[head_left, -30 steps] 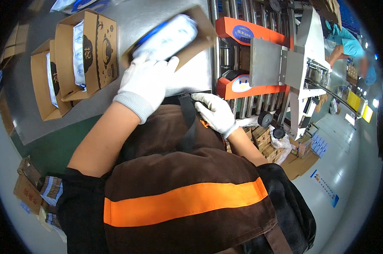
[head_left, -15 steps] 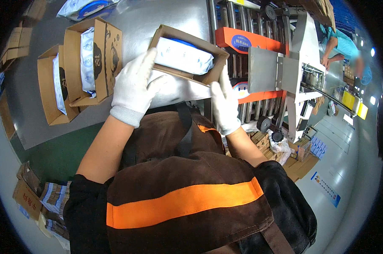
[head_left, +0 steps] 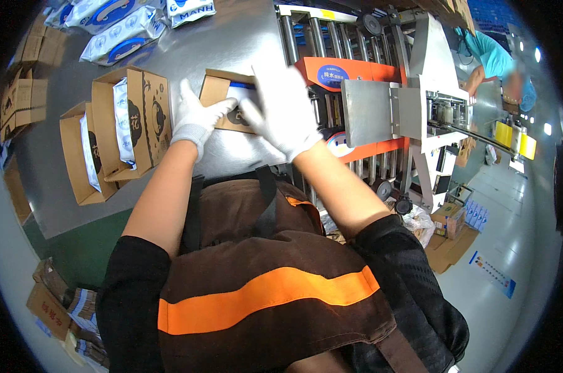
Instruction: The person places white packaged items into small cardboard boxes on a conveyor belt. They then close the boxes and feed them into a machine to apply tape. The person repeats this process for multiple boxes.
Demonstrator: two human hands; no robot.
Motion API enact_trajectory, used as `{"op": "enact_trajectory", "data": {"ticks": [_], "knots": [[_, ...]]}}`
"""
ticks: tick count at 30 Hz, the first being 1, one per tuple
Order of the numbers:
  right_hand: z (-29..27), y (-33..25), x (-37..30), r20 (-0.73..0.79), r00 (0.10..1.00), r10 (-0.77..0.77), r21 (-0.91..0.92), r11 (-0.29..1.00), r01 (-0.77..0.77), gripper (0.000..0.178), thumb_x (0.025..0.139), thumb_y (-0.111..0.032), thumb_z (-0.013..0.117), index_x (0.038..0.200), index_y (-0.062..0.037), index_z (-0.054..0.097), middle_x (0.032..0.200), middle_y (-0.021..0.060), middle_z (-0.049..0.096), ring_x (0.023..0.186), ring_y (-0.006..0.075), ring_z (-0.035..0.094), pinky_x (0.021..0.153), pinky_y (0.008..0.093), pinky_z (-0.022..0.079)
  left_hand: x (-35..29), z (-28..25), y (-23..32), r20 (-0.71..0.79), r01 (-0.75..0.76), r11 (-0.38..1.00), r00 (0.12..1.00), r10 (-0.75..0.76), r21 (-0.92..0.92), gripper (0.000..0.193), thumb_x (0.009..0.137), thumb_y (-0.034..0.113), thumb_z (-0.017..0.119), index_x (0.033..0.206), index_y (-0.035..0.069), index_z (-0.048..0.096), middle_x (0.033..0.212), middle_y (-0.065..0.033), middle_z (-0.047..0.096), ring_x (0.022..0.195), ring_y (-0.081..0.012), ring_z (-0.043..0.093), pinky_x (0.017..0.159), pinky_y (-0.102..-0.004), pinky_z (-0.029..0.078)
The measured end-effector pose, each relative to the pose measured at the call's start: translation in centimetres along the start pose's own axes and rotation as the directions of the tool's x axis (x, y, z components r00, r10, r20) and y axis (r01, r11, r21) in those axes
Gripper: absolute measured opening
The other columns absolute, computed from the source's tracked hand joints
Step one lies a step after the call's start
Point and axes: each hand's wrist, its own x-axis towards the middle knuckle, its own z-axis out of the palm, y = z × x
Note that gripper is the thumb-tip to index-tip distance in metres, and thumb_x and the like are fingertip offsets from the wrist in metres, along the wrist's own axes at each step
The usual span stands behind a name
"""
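Observation:
An open brown cardboard box (head_left: 215,89) lies on the metal table (head_left: 231,53), holding a white and blue packet (head_left: 238,93). At its left end my white-gloved left hand (head_left: 197,116) has its fingers spread, with the thumb along the near side. My right hand (head_left: 284,112), also gloved and slightly blurred, lies over the right end with thumb and fingers apart. It hides much of the box and packet. To the left stand a larger-looking open box (head_left: 146,118) and another open box (head_left: 76,158), each with a white packet inside.
Several white and blue packets (head_left: 123,43) lie at the table's far side. On the right is a roller conveyor (head_left: 315,40) with orange side belts (head_left: 368,69) and a metal plate (head_left: 369,113). A person in a turquoise top (head_left: 485,55) works beyond. Cartons (head_left: 48,308) stand lower left.
The box has moved left and nearer, out from the conveyor side, and now sits lower. My right hand has swung left across it; my left hand has shifted slightly. The view has shifted too.

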Motion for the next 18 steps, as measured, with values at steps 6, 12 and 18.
{"op": "enact_trajectory", "data": {"ticks": [6, 12, 18], "knots": [[1.5, 1.3, -8.0, 0.202, 0.978, -0.057, 0.058, 0.997, 0.046, 0.066, 0.075, -0.016, 0.075, 0.135, -0.0013, 0.053, 0.14, 0.0244, 0.055, 0.131, 0.0403, 0.051, 0.112, 0.049, 0.038, -2.6, -0.1, -0.4, 0.497, -0.066, 0.994, 0.868, 0.013, 0.089, 0.094, 0.097, 0.047, 0.066, 0.161, 0.0, 0.015, 0.151, -0.0241, 0.049, 0.139, -0.0321, 0.049, 0.119, -0.0387, 0.035], [-1.9, 9.8, -9.6, 0.291, 0.954, -0.071, -0.031, 0.996, 0.083, 0.075, 0.072, -0.012, 0.08, 0.141, 0.0002, 0.051, 0.144, 0.024, 0.053, 0.135, 0.041, 0.05, 0.115, 0.0498, 0.037, -3.3, 8.9, 2.9, 0.493, 0.123, 0.974, 0.87, -0.014, -0.189, 0.083, 0.1, 0.033, 0.062, 0.155, -0.007, 0.015, 0.139, -0.0314, 0.053, 0.127, -0.0372, 0.058, 0.108, -0.0436, 0.047], [-2.1, 7.6, -12.8, 0.05, 0.992, 0.118, -0.036, 0.993, -0.116, 0.066, 0.084, 0.003, 0.062, 0.148, -0.0016, 0.047, 0.15, 0.0251, 0.049, 0.14, 0.0436, 0.046, 0.119, 0.0536, 0.032, -2.1, 10.4, 2.8, 0.556, -0.331, 0.942, 0.794, 0.246, 0.055, 0.075, 0.099, 0.034, 0.065, 0.152, -0.002, 0.026, 0.136, -0.0287, 0.055, 0.123, -0.0406, 0.058, 0.11, -0.0446, 0.045]]}}
